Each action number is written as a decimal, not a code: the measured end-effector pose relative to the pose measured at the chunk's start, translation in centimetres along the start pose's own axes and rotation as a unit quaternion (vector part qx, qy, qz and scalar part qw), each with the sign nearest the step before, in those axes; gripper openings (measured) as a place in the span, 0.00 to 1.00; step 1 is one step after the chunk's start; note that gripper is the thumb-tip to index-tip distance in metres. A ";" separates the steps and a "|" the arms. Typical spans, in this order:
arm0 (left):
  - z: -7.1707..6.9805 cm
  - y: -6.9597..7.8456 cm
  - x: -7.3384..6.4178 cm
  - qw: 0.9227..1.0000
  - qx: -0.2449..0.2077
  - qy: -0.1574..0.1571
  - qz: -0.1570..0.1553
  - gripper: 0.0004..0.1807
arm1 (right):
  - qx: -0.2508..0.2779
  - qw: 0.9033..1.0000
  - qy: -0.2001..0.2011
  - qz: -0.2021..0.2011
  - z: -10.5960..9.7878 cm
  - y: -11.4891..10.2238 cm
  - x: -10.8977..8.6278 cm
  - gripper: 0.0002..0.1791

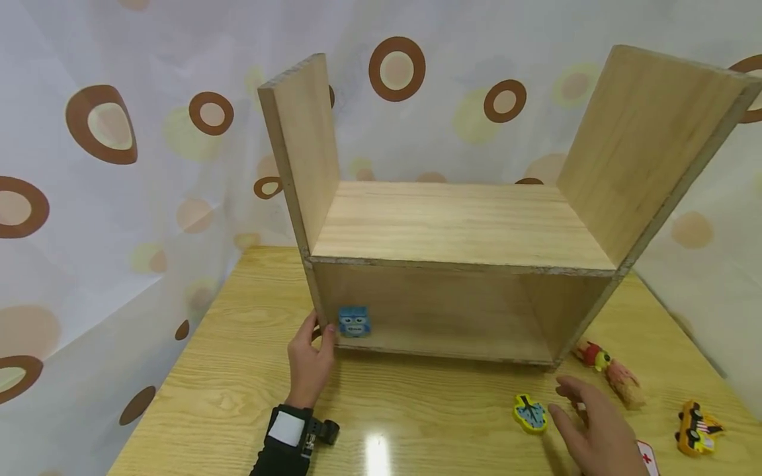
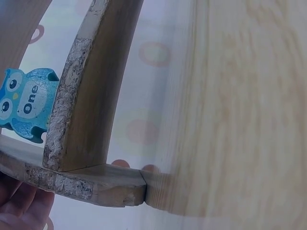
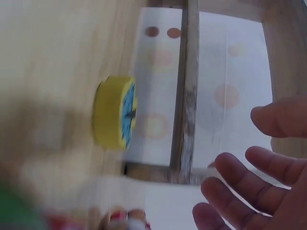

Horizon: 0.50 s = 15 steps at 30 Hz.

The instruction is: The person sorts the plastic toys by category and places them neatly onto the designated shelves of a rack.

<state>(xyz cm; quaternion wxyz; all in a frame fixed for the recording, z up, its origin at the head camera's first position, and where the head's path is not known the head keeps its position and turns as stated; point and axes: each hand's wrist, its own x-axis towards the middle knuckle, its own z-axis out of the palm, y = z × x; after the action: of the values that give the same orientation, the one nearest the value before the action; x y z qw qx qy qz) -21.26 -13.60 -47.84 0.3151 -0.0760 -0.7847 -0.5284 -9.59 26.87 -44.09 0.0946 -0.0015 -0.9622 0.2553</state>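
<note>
A wooden shelf (image 1: 464, 225) stands on the table, with two tall side panels and a lower compartment. My left hand (image 1: 311, 363) grips its left side panel low down, thumb at the front edge; the left wrist view shows its fingertips (image 2: 36, 203) against the panel. Just inside, at the compartment's left end, stands a blue owl block (image 1: 354, 322) marked "One". My right hand (image 1: 595, 426) hovers with parted fingers, holding nothing. To its left lies a yellow-sided toy block (image 1: 530, 414) with a light blue face and dark branch-like lines, also in the right wrist view (image 3: 112, 112).
Beside the shelf's right foot lies a red, yellow and tan toy figure (image 1: 610, 371). A yellow toy truck (image 1: 696, 428) sits farther right on the wooden table (image 1: 238, 370). Partly behind my right hand is a white piece with a red cross (image 1: 647, 456). Patterned sheeting (image 1: 161, 277) surrounds the table.
</note>
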 end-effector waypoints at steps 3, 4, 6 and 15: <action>-0.2 -0.1 0.0 1.000 -0.001 0.006 0.002 0.20 | -0.017 1.000 -0.005 0.003 -0.4 1.3 -0.9 0.24; -0.2 -0.1 -0.1 1.000 0.000 0.007 0.002 0.20 | -0.019 1.000 -0.014 0.006 -0.6 1.7 -1.1 0.24; -0.4 -0.2 -0.1 1.000 0.001 0.011 -0.002 0.20 | -0.025 0.999 -0.043 0.020 -0.9 2.6 -1.4 0.25; -0.7 -0.2 -0.1 1.000 0.007 0.013 -0.002 0.21 | -0.076 0.981 -0.163 0.073 -0.6 6.9 -2.5 0.30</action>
<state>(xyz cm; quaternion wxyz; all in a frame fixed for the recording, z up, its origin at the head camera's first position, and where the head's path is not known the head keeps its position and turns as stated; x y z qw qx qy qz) -20.94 -14.28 -47.90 0.3248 -0.0651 -0.7842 -0.5247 -7.32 33.09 -47.42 -0.0823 -0.0371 -0.9787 0.1845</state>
